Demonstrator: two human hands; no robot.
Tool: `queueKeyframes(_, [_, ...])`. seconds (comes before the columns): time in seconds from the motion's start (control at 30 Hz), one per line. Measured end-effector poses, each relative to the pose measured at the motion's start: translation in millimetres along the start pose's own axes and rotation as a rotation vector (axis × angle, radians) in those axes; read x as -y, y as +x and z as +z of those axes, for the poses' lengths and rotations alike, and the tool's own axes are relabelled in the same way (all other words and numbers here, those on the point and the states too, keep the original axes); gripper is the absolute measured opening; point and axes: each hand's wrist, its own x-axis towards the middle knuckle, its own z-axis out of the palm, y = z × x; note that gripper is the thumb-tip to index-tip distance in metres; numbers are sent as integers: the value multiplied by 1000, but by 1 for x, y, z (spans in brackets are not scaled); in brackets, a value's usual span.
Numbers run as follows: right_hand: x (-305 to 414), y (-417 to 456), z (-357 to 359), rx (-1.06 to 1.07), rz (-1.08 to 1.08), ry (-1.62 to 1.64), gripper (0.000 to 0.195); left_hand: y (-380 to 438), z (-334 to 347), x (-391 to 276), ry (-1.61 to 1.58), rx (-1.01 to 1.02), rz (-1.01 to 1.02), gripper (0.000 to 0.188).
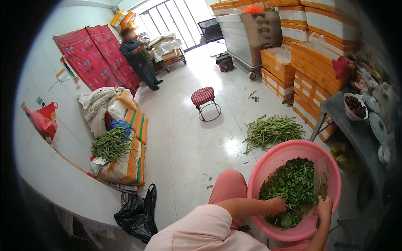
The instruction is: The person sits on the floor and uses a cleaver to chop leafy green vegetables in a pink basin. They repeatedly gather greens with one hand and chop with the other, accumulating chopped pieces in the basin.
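A pink plastic basin stands low before me, against my knees. Chopped leafy greens lie heaped inside it. My right hand, at the basin's right side, grips a cleaver. Its broad blade points away from me over the greens, with bits of leaf stuck on it. My left hand rests in the near left part of the heap, its fingers curled and partly hidden, so whether it grasps any leaves is unclear.
Long green beans lie on the floor beyond the basin. A striped stool stands farther off. At right, a dark table bears a bowl of dark red fruit. A black plastic bag sits at left. Another person stands far off holding greens.
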Motion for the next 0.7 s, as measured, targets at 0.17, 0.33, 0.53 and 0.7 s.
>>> queueKeyframes(0.17, [35,-15,-3,26,81,35,33,-8,22,-4,-60,-86,-9,69])
queueKeyframes(0.33, [40,-17,-9,52,37,-27,36,-16,36,1,-84,-186,29,70])
queueKeyframes(0.53, [12,-5,3,3,42,21,31,-25,14,12,-48,-61,38,47])
queueKeyframes(0.7, [7,-6,2,-12,4,50,31,-30,6,22,-1,-24,30,36])
